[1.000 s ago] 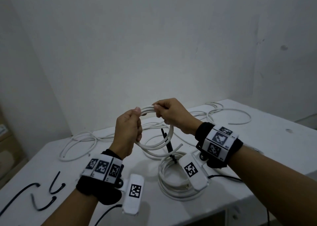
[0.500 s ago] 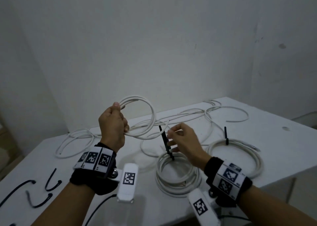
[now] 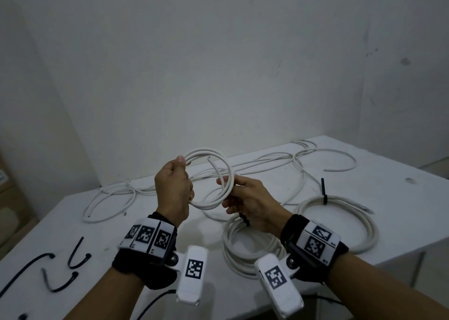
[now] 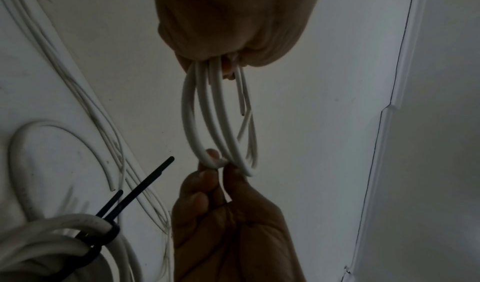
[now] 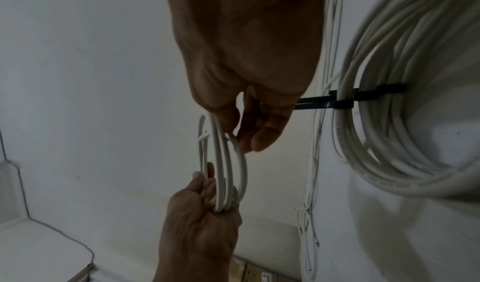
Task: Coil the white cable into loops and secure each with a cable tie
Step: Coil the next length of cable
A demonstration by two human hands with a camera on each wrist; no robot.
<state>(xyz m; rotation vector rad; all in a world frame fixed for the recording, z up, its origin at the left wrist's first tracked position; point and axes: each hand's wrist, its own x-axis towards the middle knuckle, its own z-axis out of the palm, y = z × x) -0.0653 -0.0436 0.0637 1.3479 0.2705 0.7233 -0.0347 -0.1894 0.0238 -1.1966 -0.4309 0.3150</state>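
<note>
I hold a small coil of white cable (image 3: 220, 158) upright above the table. My left hand (image 3: 173, 186) grips the coil's left side, its fingers curled round the bunched strands (image 4: 207, 112). My right hand (image 3: 237, 188) pinches the coil's right side between thumb and forefinger (image 4: 213, 169). The cable's cut end (image 3: 209, 159) pokes free inside the loop. In the right wrist view the coil (image 5: 223, 163) runs from my right fingertips (image 5: 255, 142) down into my left hand (image 5: 202, 214). No tie is on this coil.
Two tied coils lie on the white table (image 3: 388, 198): one under my right hand (image 3: 243, 259), one at the right (image 3: 359, 222) with a black tie (image 3: 324, 193). Loose white cables (image 3: 109, 198) sprawl along the back. Spare black ties (image 3: 73, 256) lie at the near left.
Half a second ago my right hand was off the coil, low near the tied coil. It has risen and taken the coil's right side. The left hand kept its grip.
</note>
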